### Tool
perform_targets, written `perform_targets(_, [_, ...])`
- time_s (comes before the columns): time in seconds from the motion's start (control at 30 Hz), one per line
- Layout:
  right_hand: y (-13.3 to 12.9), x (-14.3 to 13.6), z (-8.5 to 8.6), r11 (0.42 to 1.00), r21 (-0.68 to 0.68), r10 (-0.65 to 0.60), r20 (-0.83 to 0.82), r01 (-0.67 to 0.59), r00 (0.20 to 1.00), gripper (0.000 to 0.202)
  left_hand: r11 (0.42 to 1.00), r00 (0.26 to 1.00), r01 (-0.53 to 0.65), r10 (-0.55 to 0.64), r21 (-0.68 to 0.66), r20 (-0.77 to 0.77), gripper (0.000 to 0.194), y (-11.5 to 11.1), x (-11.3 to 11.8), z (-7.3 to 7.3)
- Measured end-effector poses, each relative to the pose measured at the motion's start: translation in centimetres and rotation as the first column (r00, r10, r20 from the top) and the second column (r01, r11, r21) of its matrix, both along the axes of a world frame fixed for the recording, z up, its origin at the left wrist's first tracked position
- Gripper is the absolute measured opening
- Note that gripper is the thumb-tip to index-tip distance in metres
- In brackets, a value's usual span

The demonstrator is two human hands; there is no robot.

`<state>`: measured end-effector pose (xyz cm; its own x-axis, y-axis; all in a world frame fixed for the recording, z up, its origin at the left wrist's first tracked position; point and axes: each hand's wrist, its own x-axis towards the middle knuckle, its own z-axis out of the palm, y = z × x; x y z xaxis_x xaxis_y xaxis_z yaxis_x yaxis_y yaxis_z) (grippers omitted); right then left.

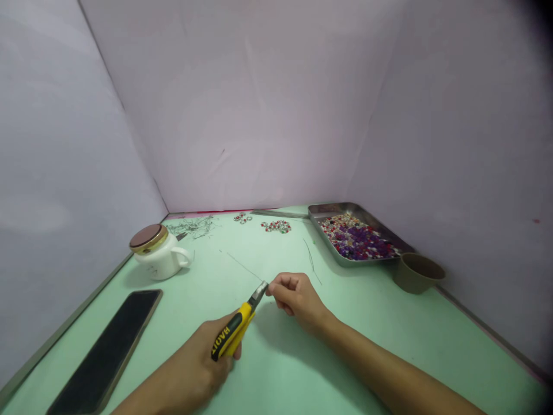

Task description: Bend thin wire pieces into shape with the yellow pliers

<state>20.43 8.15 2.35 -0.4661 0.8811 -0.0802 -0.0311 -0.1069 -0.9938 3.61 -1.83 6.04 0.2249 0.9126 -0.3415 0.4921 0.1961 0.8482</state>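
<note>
Left hand (pixel 203 353) is wrapped around the handles of the pliers (pixel 242 320), whose tip points away and slightly right. Fingers curled into a pinch, the right hand (pixel 299 300) meets that tip; what sits between its fingertips is too small to tell. From the pliers' tip, a thin wire (pixel 244 267) stretches away and leftward over the desk (pixel 268 245). Left of the pliers are a mug (pixel 162 262) and a phone (pixel 110 349); beyond them, rings (pixel 276 226); to their right, a tray (pixel 358 263) of beads (pixel 358 237) and a cup (pixel 415 279).
</note>
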Motion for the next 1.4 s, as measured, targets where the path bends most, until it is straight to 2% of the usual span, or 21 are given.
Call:
perform_targets(0.07, [0.0, -0.1, 0.2, 0.999, 0.036, -0.03, 0.077, 0.028, 0.997, 0.013, 0.996, 0.986, -0.007, 0.023, 0.092, -0.165, 0.019, -0.1, 0.2, 0.8])
perform_targets(0.13, [-0.1, -0.2, 0.4, 0.997, 0.06, -0.064, 0.125, 0.057, 0.99, 0.012, 0.985, 0.972, 0.033, 0.008, 0.172, -0.234, 0.033, -0.3, 0.2, 0.8])
perform_targets(0.23, [-0.4, -0.4, 0.4, 0.997, 0.018, -0.07, 0.114, 0.069, 0.991, 0.01, 0.963, 0.949, 0.065, 0.022, 0.263, -0.315, 0.058, -0.6, 0.0, -0.8])
perform_targets(0.33, [-0.8, -0.6, 0.5, 0.993, -0.105, -0.056, 0.041, 0.06, 0.998, 0.008, 0.958, 0.844, 0.063, 0.099, 0.281, -0.527, 0.079, -0.9, -0.1, -2.8])
perform_targets(0.4, [-0.9, -0.6, 0.6, 0.984, -0.169, -0.061, -0.009, 0.058, 0.998, 0.006, 0.963, 0.776, 0.051, 0.129, 0.266, -0.617, 0.085, -0.9, 0.0, -3.2])
perform_targets(0.43, [-1.0, -0.7, 0.6, 0.981, -0.187, -0.062, -0.031, 0.055, 0.998, 0.006, 0.961, 0.778, 0.05, 0.132, 0.27, -0.615, 0.085, -0.9, 0.1, -3.0])
perform_targets(0.5, [-1.0, -0.6, 0.6, 0.981, -0.192, -0.051, -0.08, 0.035, 0.996, 0.009, 0.955, 0.853, 0.062, 0.101, 0.291, -0.512, 0.074, -0.8, 0.3, -2.0])
perform_targets(0.53, [-0.9, -0.6, 0.6, 0.983, -0.185, -0.037, -0.108, 0.016, 0.993, 0.011, 0.949, 0.908, 0.07, 0.067, 0.306, -0.414, 0.062, -0.7, 0.4, -1.4])
perform_targets(0.6, [-0.9, -0.5, 0.4, 0.989, -0.149, -0.003, -0.177, -0.023, 0.984, 0.015, 0.973, 0.969, 0.039, 0.018, 0.226, -0.245, 0.031, -0.7, 0.3, -0.3])
perform_targets(0.67, [-0.8, -0.3, 0.2, 0.991, -0.118, 0.026, -0.246, -0.057, 0.969, 0.019, 0.996, 0.997, -0.001, 0.009, 0.092, -0.081, 0.015, -0.7, 0.2, 0.1])
perform_targets(0.8, [-0.8, -0.1, -0.2, 0.983, -0.155, 0.042, -0.325, -0.097, 0.945, 0.023, 0.998, 0.987, 0.044, -0.036, -0.045, 0.155, 0.011, -0.4, -0.2, -0.4])
perform_targets(0.87, [-0.9, -0.2, -0.4, 0.976, -0.194, 0.027, -0.334, -0.097, 0.942, 0.022, 0.996, 0.981, 0.073, -0.061, -0.06, 0.182, 0.011, -0.2, -0.1, -0.4])
perform_targets(0.93, [-1.0, -0.3, -0.7, 0.967, -0.241, -0.003, -0.333, -0.082, 0.943, 0.02, 0.998, 0.995, 0.059, -0.055, -0.038, 0.088, 0.011, -0.1, 0.2, 0.1])
perform_targets(1.0, [-1.1, -0.5, -0.9, 0.949, -0.308, -0.038, -0.341, -0.073, 0.939, 0.018, 0.999, 0.997, 0.035, -0.033, 0.028, -0.076, 0.01, -0.1, 0.7, 0.9])
perform_targets(1.1, [-1.2, -0.6, -1.0, 0.898, -0.423, -0.06, -0.389, -0.12, 0.919, 0.019, 0.989, 0.979, 0.065, -0.038, 0.132, -0.2, 0.024, -0.2, 0.9, 1.5])
perform_targets(1.17, [-1.2, -0.5, -0.8, 0.86, -0.474, -0.044, -0.437, -0.188, 0.898, 0.019, 0.977, 0.973, 0.098, -0.054, 0.191, -0.225, 0.037, -0.4, 0.6, 0.9])
perform_targets(1.3, [-0.8, -0.3, -0.6, 0.79, -0.54, -0.012, -0.487, -0.291, 0.873, 0.016, 0.946, 0.928, 0.134, -0.016, 0.294, -0.373, 0.067, -0.5, -0.8, -1.8])
perform_targets(1.4, [-0.7, -0.3, -0.9, 0.776, -0.566, -0.018, -0.463, -0.28, 0.886, 0.015, 0.951, 0.805, 0.175, 0.012, 0.256, -0.593, 0.082, -0.1, -1.0, -2.8])
